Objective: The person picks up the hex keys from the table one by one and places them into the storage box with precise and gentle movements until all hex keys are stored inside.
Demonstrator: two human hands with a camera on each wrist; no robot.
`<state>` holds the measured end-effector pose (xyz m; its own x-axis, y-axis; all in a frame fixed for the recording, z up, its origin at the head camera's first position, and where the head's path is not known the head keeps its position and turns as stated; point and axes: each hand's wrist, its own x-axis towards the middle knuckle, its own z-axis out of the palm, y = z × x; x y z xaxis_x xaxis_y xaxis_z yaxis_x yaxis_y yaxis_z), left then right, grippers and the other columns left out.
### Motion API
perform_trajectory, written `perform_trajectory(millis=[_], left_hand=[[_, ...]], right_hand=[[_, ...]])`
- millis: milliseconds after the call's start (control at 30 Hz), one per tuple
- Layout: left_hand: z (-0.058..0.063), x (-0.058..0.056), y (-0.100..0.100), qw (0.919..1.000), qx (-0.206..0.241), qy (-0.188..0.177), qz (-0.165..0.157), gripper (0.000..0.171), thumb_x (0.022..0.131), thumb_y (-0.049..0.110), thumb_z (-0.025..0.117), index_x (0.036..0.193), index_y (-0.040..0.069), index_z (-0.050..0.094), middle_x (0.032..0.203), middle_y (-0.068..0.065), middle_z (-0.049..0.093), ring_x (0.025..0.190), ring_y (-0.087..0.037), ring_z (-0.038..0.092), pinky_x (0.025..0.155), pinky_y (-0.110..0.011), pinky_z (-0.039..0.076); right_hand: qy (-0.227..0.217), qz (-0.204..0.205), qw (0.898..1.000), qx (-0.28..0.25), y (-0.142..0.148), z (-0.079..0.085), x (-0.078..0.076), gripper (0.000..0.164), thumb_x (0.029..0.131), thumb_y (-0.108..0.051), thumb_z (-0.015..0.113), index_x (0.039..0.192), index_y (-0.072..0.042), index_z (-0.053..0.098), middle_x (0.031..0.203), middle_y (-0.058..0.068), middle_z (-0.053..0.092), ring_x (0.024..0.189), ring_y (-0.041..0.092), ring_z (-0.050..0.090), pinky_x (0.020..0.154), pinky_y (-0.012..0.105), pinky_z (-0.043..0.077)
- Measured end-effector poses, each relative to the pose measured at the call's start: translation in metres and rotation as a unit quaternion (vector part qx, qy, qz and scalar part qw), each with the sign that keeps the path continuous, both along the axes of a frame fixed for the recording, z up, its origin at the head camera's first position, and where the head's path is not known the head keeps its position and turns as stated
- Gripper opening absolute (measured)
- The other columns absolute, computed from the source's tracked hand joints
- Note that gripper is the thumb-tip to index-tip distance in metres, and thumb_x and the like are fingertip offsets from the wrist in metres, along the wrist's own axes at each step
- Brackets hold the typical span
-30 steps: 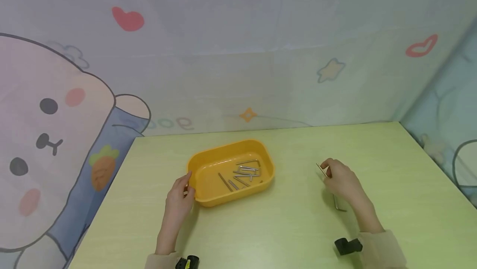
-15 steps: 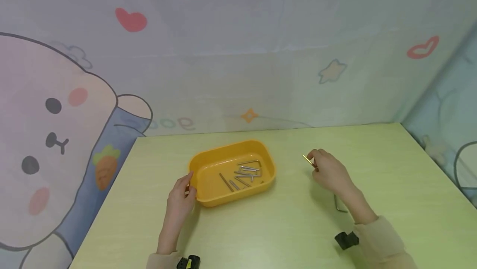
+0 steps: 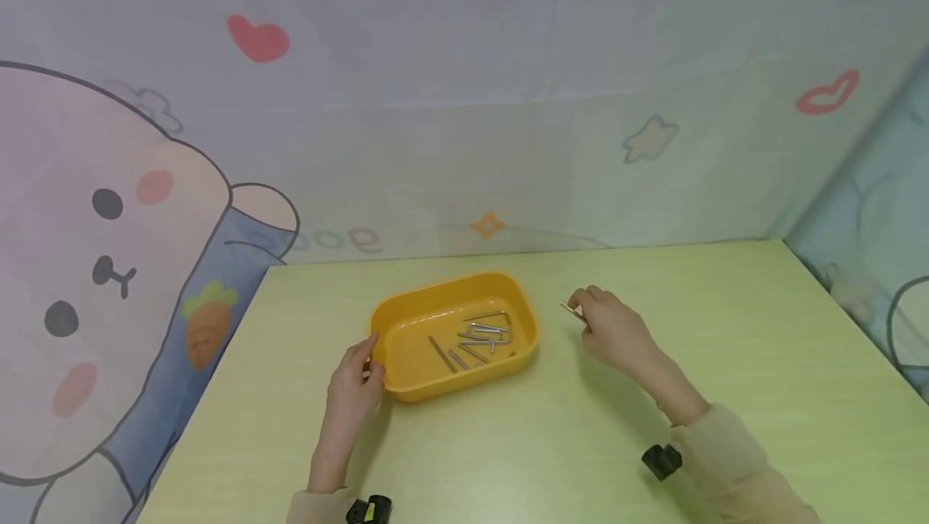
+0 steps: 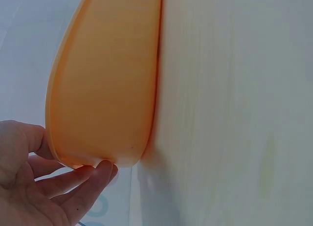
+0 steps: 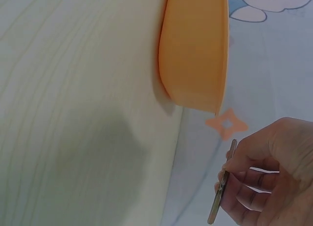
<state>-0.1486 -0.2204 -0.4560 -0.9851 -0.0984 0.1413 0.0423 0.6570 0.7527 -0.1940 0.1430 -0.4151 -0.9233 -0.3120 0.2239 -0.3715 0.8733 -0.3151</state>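
A yellow plastic tray (image 3: pixel 424 388) stands on the table, with several silvery L-shaped hex keys (image 3: pixel 485 340) lying mostly in its right half. My left hand (image 3: pixel 351 395) holds the tray's left end, its fingers and thumb at the rim and end wall, as the left wrist view also shows. Right of the tray, above the table, my right hand (image 3: pixel 617 330) pinches a thin metal hex key (image 5: pixel 222 189) between thumb and fingers. Only a straight length of this key shows; any bent leg is hidden.
The pale wooden table (image 3: pixel 522 459) meets a printed cloth backdrop (image 3: pixel 450 145) behind the tray. A small black camera (image 3: pixel 662 461) sits on the right wrist, and another black camera (image 3: pixel 370 509) on the left.
My right hand has moved left towards the tray with the hex key. An L-shaped key seen on the table earlier is out of sight now, where my right forearm passes. My left hand stays put.
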Motion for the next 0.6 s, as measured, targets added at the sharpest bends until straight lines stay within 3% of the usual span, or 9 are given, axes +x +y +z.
perform_trajectory(millis=[600], left_hand=[[0.000,0.000,0.001,1.0000,-0.003,-0.003,0.002,0.048,0.094,0.006,0.046,0.142,0.001,0.045,0.139,-0.021,0.051,0.106,-0.033,0.061,0.087,-0.043,0.057]], right_hand=[[0.025,0.061,0.998,0.016,-0.033,0.009,-0.009,0.040,0.074,0.014,0.054,0.107,-0.006,0.064,0.094,0.004,0.062,0.086,0.020,0.058,0.057,0.025,0.047]])
